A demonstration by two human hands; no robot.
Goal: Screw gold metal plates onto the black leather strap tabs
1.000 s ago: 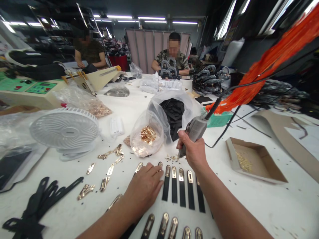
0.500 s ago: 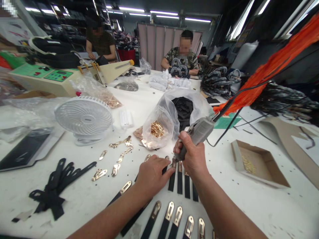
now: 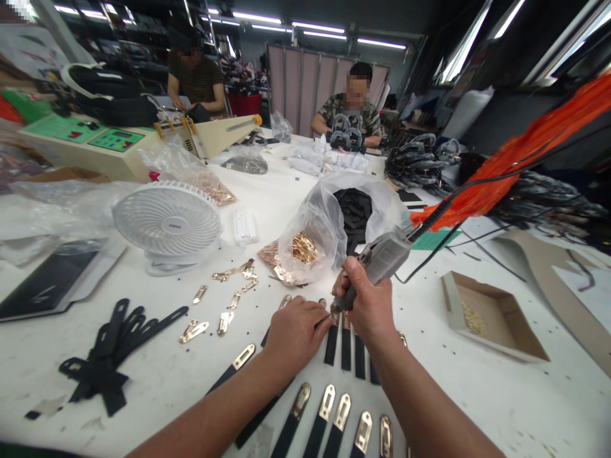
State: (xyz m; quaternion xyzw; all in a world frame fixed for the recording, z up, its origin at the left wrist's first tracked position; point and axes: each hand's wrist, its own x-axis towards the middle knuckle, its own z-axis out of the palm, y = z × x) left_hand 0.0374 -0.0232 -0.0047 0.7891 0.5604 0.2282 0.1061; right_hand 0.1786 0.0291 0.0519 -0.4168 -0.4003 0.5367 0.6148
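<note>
My right hand [image 3: 365, 299] grips a grey electric screwdriver [image 3: 384, 254], tilted with its tip down at the left. Close by that tip, my left hand [image 3: 298, 334] rests low over the row, thumb and forefinger drawn together; what they hold is hidden. Black straps [image 3: 346, 350] with gold metal end plates lie side by side under and beside the hands. Nearer me is another row of straps, each with a slotted gold plate [image 3: 342, 410]. Loose gold plates [image 3: 225, 322] are scattered to the left, before a clear bag of gold plates [image 3: 303, 248].
A plastic bag of black pieces [image 3: 353, 210] stands behind the screwdriver. At right is a cardboard box [image 3: 496, 318] with small brass-coloured parts. A white fan [image 3: 167, 226] and a pile of black straps [image 3: 102, 359] are at left. Cables and orange strands [image 3: 506, 165] hang at right. Two people work opposite.
My left thumb has drawn closer to the forefinger. The screwdriver tip has shifted slightly left relative to the straps, and the whole view has moved a little.
</note>
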